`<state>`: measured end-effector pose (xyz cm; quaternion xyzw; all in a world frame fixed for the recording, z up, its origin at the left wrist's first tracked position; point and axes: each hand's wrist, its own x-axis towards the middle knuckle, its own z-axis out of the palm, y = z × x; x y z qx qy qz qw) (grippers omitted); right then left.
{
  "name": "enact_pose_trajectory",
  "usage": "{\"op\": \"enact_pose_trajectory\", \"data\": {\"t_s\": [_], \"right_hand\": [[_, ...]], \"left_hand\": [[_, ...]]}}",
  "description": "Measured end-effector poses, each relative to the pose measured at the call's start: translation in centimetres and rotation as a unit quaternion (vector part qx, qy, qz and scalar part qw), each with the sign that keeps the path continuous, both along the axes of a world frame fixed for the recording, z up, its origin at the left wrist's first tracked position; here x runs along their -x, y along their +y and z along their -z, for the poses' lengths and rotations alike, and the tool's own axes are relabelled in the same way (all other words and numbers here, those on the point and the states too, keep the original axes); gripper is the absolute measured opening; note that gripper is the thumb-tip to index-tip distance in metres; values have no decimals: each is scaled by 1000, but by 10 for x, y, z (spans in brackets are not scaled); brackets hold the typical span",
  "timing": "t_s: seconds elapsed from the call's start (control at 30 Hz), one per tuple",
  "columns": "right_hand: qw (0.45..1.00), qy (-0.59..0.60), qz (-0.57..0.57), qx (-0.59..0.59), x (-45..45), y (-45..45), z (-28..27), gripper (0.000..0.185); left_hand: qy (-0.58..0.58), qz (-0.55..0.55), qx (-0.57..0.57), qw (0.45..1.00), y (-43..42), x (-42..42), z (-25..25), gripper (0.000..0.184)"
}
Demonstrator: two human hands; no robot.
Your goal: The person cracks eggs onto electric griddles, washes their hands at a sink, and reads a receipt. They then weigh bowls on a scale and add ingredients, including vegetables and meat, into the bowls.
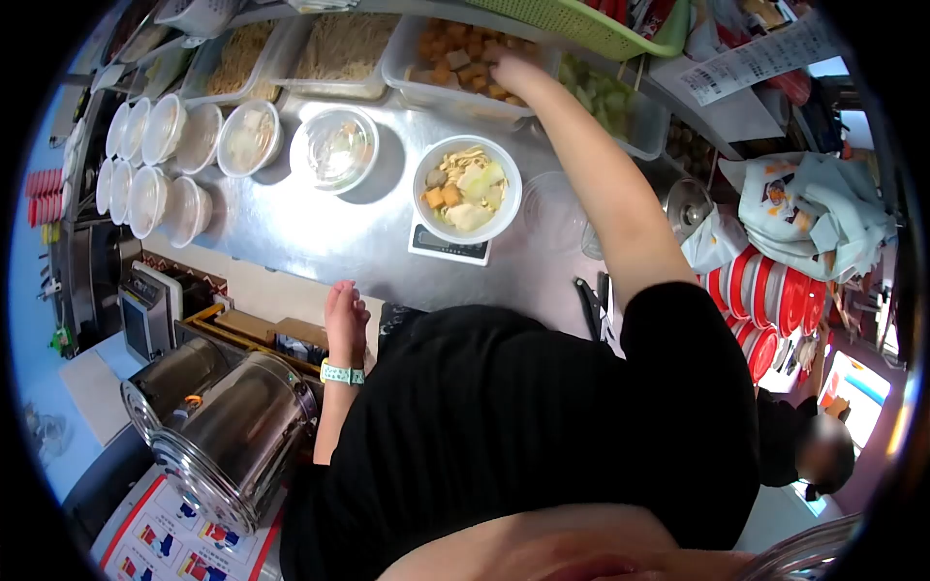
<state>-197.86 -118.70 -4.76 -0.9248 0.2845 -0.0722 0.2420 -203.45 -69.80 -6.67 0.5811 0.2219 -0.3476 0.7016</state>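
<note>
My right hand (506,68) reaches into a clear plastic bin of orange food cubes (455,44). Its fingers look drawn together among the cubes; what lies between them is hidden. Below that arm, a white round bowl (513,203) holds noodle-like strips, orange cubes and pale pieces of food. It rests on a small kitchen scale (448,244). My left hand (346,312), with a light green band on the wrist, hangs in front of the counter edge. Loosely bent, its fingers hold nothing. An empty-looking clear round container or lid (554,215) lies right of the bowl.
Lidded bowls (334,150) and several stacked tubs (155,203) stand on the metal counter (291,232). More bins (334,58) line the back. Black-handled scissors (589,305) lie near my right elbow. Large steel pots (242,426) are at lower left; another person (785,441) is at right.
</note>
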Motion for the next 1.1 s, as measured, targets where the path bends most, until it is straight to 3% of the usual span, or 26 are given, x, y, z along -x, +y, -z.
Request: {"op": "enact_pose_trajectory", "data": {"t_s": [0.13, 0.27, 0.33, 0.43, 0.5, 0.6, 0.67, 0.73, 0.87, 1.1], "right_hand": [[991, 126, 5, -36, -41, 5, 12, 41], [977, 124, 167, -37, -65, -1, 63, 43], [974, 119, 187, -53, -67, -4, 61, 45], [981, 144, 102, -85, -51, 2, 17, 47], [992, 69, 70, -83, -27, 24, -16, 35], [972, -180, -85, -128, 37, 87, -44, 18], [956, -148, -175, -181, 88, 137, -47, 17], [954, -167, -244, -45, 123, 172, -22, 17], [966, -145, -214, 33, 153, 194, 6, 15], [964, -145, -224, 25, 170, 186, -18, 17]], "left_hand": [[-12, -22, 24, 999, 5, 2, 9, 9], [-5, -43, 9, 999, 9, 4, 12, 8], [-4, -38, -2, 999, 8, 5, 14, 9], [-6, -27, -13, 1000, 8, 2, 12, 9], [-19, -9, -7, 1000, 7, -3, 5, 10], [-31, 0, -6, 1000, 6, -9, 9, 10], [-29, 16, 3, 999, 4, -12, 13, 11], [-28, 28, 10, 999, 1, -13, 12, 11], [-35, 63, -1, 997, -15, -11, -2, 11], [-43, 80, 15, 996, -18, -10, -7, 11]]}}
